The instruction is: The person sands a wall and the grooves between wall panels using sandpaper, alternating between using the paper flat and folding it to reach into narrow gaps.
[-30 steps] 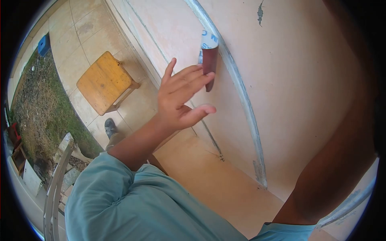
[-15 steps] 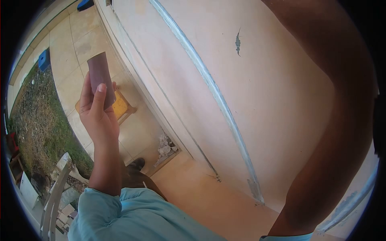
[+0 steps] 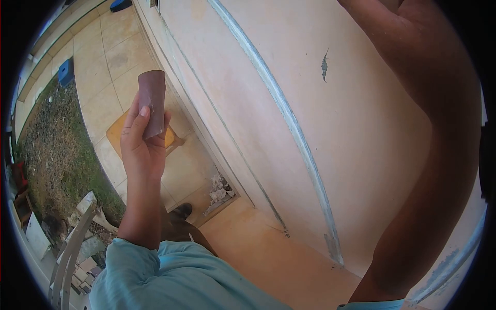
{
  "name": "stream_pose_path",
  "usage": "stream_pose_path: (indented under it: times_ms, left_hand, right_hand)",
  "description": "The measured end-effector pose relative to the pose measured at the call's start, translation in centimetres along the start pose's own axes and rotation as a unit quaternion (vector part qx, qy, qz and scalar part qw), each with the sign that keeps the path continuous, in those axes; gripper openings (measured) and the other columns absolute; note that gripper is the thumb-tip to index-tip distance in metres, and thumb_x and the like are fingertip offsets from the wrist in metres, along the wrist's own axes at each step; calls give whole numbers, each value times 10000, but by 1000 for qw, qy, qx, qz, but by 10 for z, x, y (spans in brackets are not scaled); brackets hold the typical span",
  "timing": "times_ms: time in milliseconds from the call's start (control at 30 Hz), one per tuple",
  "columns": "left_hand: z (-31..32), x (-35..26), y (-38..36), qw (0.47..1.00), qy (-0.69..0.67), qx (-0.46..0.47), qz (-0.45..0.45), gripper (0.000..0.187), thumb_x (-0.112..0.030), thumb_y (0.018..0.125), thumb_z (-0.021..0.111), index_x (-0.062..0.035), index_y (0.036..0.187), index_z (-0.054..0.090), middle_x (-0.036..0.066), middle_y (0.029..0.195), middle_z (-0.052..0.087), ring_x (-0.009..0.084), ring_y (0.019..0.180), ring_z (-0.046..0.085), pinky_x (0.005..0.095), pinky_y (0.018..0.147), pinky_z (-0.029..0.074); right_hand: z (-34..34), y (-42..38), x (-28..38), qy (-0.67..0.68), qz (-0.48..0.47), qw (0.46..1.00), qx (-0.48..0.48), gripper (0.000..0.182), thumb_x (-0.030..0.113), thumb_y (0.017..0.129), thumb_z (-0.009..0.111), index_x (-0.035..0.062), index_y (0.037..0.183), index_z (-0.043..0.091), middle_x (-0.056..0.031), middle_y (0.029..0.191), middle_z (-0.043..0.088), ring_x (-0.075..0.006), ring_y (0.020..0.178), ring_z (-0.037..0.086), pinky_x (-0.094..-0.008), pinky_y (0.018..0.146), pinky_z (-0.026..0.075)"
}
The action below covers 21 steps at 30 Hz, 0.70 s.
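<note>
My left hand (image 3: 143,137) is wrapped round a curled brown sheet (image 3: 152,98), its thumb pressed on the front. The sheet stands upright in the fingers, over a yellow stool (image 3: 120,133) on the floor behind it. On the right, my other arm reaches up along the pale wall (image 3: 361,134). Only the base of my right hand (image 3: 400,18) shows at the top edge; its fingers are out of the frame.
A grey filled strip (image 3: 279,90) runs down the wall, with a small grey patch (image 3: 324,68) beside it. Rubble (image 3: 221,191) lies at the wall's foot. A blue stool (image 3: 66,72) stands by the grass (image 3: 67,150). Curved pale bars (image 3: 70,253) are at lower left.
My left hand has moved right with the brown sheet, which is now turned and more curled. The base of my right hand shows more at the top. The view has shifted slightly.
</note>
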<state>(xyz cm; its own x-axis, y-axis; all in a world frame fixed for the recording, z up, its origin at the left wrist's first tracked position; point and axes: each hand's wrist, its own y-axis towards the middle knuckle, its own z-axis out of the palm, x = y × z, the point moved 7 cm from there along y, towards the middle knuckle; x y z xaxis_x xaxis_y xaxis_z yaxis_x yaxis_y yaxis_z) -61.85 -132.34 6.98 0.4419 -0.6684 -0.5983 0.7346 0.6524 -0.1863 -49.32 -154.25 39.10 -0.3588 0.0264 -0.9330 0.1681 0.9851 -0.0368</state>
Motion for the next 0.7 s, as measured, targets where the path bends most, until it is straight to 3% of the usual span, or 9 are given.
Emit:
stream_pose_path:
  times_ms: [167,333,600,700]
  left_hand:
    - [3,13,2,999,-12,11,-28,478,-90,1008,581,39,1453,466,127,1343,619,178,1168,647,370,1024,557]
    - [11,22,0,997,-18,44,-63,478,-95,994,599,-28,1452,479,107,1311,632,177,1155,647,369,1018,557]
    - [15,45,-14,995,-23,38,-88,321,-101,993,582,-82,1308,523,68,1254,627,190,1106,664,491,1031,545]
    - [12,46,-16,995,-19,32,-92,292,-96,988,572,-87,1277,532,65,1242,629,185,1077,661,463,983,560]
  right_hand:
    - [3,0,2,-10,-1,1000,17,376,253,904,767,196,1264,677,-34,1268,661,-212,1197,577,-477,1009,432]
    - [7,3,4,-18,14,1000,19,386,250,905,766,198,1277,674,-36,1288,660,-217,1219,577,-483,1024,438]
    - [1,23,4,-30,30,999,3,402,244,908,765,203,1297,668,-40,1319,658,-223,1256,577,-494,1048,446]
    - [-2,26,3,-35,30,999,8,408,242,909,764,205,1304,667,-41,1331,657,-226,1269,577,-498,1056,449]
